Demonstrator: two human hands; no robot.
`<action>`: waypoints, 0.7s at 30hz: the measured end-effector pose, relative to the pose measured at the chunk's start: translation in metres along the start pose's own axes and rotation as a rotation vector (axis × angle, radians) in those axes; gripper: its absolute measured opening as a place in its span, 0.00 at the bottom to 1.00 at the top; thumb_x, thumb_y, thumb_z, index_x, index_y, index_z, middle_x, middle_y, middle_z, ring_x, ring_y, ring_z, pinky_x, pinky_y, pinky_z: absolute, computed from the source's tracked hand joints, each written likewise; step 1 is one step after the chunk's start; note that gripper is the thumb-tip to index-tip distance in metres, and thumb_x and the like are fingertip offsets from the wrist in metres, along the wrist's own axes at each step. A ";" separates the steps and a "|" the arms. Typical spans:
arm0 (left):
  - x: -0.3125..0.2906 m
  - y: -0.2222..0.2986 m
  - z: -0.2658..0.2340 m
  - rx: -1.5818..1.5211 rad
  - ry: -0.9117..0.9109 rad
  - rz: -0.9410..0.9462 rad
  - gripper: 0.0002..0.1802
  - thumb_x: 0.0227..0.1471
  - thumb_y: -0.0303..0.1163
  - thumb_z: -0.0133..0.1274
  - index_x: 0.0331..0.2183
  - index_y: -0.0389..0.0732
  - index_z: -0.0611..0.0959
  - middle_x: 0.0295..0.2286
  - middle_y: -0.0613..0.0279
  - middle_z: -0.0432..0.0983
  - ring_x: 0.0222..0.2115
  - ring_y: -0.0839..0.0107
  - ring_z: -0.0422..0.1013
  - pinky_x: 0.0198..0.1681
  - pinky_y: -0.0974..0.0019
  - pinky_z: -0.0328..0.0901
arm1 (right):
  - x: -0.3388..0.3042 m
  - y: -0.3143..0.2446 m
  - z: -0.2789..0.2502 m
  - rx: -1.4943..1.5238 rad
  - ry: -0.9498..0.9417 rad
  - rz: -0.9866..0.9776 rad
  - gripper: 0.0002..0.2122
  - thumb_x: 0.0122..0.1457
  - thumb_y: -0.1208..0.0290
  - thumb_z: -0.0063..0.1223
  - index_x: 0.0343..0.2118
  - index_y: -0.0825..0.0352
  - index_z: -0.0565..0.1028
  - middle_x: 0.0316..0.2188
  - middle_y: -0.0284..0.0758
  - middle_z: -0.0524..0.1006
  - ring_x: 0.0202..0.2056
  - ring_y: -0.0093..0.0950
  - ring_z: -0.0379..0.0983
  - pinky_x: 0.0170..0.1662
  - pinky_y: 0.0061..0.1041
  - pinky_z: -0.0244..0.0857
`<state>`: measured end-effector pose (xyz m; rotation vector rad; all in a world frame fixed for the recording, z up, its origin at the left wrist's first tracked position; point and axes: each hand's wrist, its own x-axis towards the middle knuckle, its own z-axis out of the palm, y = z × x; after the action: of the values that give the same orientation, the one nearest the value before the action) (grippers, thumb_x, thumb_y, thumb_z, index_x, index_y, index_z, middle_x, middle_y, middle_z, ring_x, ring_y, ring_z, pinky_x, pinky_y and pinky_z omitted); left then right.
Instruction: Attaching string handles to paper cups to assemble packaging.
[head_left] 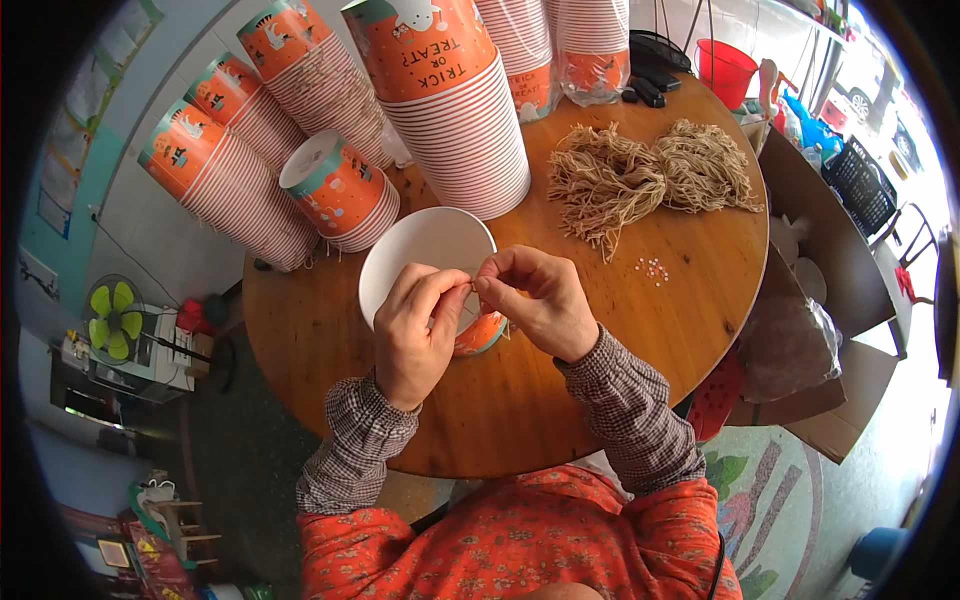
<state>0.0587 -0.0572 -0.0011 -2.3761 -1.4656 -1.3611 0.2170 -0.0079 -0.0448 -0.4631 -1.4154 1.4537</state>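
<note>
In front of me a paper bucket (430, 238) lies tipped on the table, its white inside facing up and a bit of its orange and teal printed outside showing at the near side. My left hand (410, 335) is closed in a pinch over the bucket's opening. Fingertip to fingertip with it, my right hand (545, 300) is also pinched, above the bucket's right rim. Whatever the fingers hold is too small to make out; it may be a thin strand. Bundles of tan cord (655, 180) lie beyond my right hand, with several small white beads (652, 270) nearer.
A tall stack of buckets (450, 130) rises behind the tipped one. More stacks (235, 190) lean at the left, beside a short stack (340, 190). The round wooden table (560, 410) has its edge near my body. Cardboard boxes (845, 390) stand at the right, a fan (115, 318) at the left.
</note>
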 end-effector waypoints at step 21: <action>0.001 -0.014 -0.008 -1.103 -0.240 -0.687 0.07 0.57 0.28 0.49 0.32 0.36 0.80 0.28 0.68 0.74 0.27 0.83 0.64 0.32 0.78 0.60 | -0.001 -0.004 0.006 -0.181 -0.010 -0.131 0.04 0.56 0.79 0.54 0.34 0.70 0.74 0.29 0.28 0.75 0.31 0.16 0.70 0.38 0.18 0.66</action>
<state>0.0431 -0.0521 -0.0009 -2.7105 -2.0895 -2.6930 0.2145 -0.0129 -0.0403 -0.4677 -1.5626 1.2314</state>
